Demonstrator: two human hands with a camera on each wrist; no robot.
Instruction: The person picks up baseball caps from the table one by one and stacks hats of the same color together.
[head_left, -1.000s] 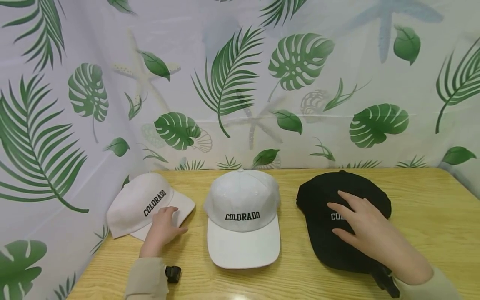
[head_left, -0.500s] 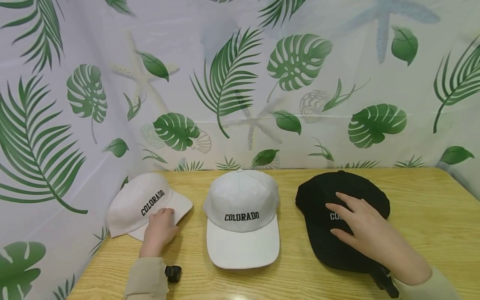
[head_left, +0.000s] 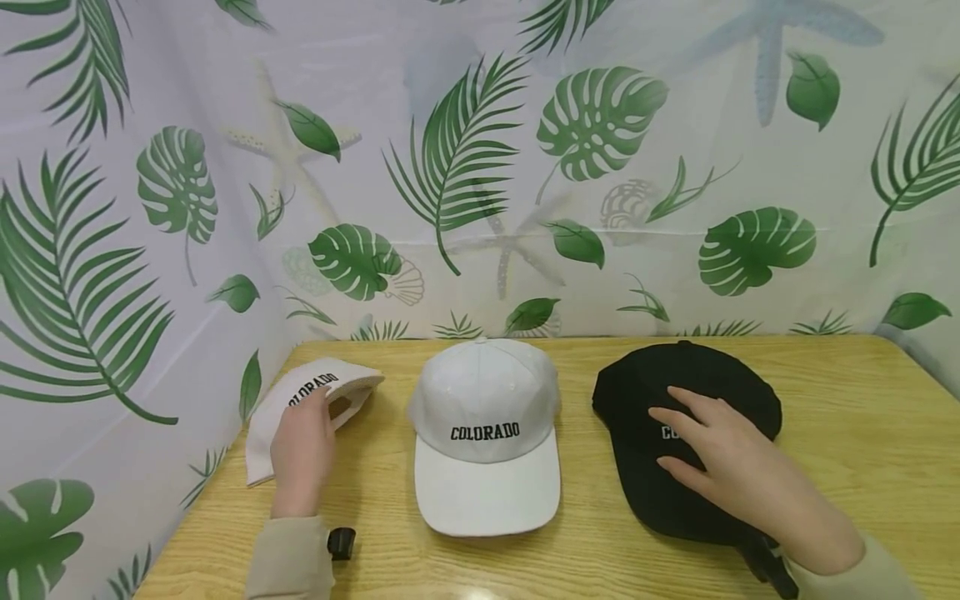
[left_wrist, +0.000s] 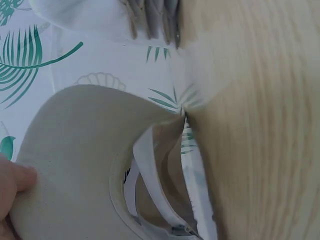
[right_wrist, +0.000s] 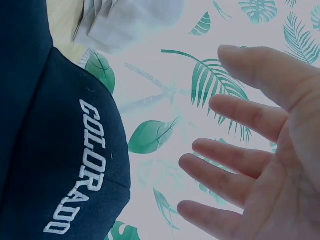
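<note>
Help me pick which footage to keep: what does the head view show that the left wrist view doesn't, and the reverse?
Only the head view shows the middle white cap, the black cap under the right hand, and the left cap's lettering. Only the left wrist view shows the inside of the tipped cream cap. Both show that cap, the left hand and the wooden table.

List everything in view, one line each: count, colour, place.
left cap: 1, white with black COLORADO lettering, table's left end, tipped up on its side.
middle cap: 1, white with black COLORADO lettering, table centre, brim toward the person.
black cap: 1, white lettering, right of centre.
table: 1, light wood, under the caps.
backdrop: 1, white with green leaves, behind and left of the table.
left hand: holds the left cap's brim.
right hand: fingers spread, above the black cap.
</note>
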